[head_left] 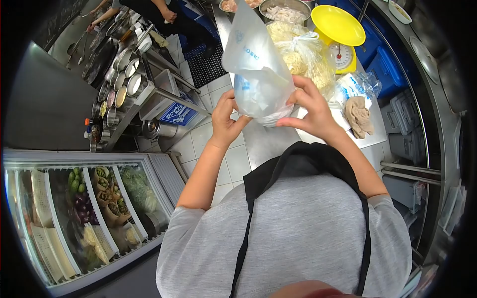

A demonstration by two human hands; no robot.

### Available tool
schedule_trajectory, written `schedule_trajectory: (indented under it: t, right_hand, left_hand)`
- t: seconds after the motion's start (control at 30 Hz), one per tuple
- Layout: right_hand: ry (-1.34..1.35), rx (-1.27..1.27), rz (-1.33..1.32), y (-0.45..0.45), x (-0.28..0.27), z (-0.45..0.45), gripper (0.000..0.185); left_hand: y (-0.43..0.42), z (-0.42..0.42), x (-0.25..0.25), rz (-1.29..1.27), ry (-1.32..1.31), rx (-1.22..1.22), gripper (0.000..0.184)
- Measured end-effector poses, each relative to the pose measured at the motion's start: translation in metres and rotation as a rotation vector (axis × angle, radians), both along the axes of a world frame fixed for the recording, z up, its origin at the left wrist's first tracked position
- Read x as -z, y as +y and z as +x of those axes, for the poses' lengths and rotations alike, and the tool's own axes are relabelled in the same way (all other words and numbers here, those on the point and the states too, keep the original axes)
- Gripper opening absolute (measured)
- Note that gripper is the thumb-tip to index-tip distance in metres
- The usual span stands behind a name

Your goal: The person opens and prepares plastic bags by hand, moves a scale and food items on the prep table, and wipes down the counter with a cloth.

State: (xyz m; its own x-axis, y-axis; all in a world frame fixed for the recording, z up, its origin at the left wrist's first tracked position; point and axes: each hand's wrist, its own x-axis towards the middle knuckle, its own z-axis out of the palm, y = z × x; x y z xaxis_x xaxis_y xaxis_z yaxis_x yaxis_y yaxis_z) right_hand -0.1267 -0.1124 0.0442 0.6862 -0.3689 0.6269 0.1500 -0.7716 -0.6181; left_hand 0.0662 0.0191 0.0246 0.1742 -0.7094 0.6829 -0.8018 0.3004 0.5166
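Note:
Between my hands a translucent plastic bag [263, 74] with blue print stands up, its tall end pointing away from me. My left hand [226, 119] is closed on the lower left side of the bag. On the opposite side my right hand [314, 110] grips the lower edge with thumb and fingers. Some whitish, crumpled material shows at the bottom of the bag; what it is I cannot make out. Just beyond, clear bags of pale noodles [300, 57] lie on the steel table [263, 149], one knotted at the top.
A yellow dial scale [343, 57] stands at the right, near a printed plastic packet [354, 92] and a beige cloth [358, 118]. Metal bowls of raw meat [285, 11] sit at the back. Pots line a rack [131, 74] at left; a glass-door fridge [89, 213] stands lower left. Another person [171, 20] stands top left.

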Motion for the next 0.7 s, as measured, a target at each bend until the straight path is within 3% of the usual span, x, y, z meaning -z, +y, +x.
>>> schedule_trajectory:
  t: [0.17,0.33,0.43,0.5,0.53,0.63,0.7]
  right_hand:
    - [0.169,-0.258,0.058,-0.025,-0.038,-0.002,0.052]
    - [0.24,-0.394,0.113,-0.035,-0.033,0.003,0.06]
    - [0.223,-0.31,0.165,-0.026,-0.016,-0.002,0.057]
    - [-0.035,-0.114,0.067,-0.013,-0.001,-0.007,0.044]
    - [-0.023,0.071,-0.2,-0.004,-0.004,-0.015,0.033]
    - [-0.11,0.155,-0.336,0.017,0.007,-0.023,0.029]
    - [-0.011,0.112,-0.203,0.027,0.006,-0.03,0.027]
  left_hand:
    - [-0.001,-0.001,-0.02,0.061,-0.026,0.111,0.042]
    - [-0.003,-0.003,-0.017,0.225,0.172,0.322,0.065]
    - [-0.004,-0.014,-0.002,0.144,0.29,0.29,0.067]
    - [-0.003,-0.023,0.004,0.049,0.381,0.248,0.066]
    - [-0.003,-0.027,0.002,-0.038,0.249,0.161,0.062]
    - [0.004,-0.042,0.009,-0.149,0.041,0.013,0.055]
    - [0.008,-0.046,0.015,-0.179,-0.036,-0.041,0.051]
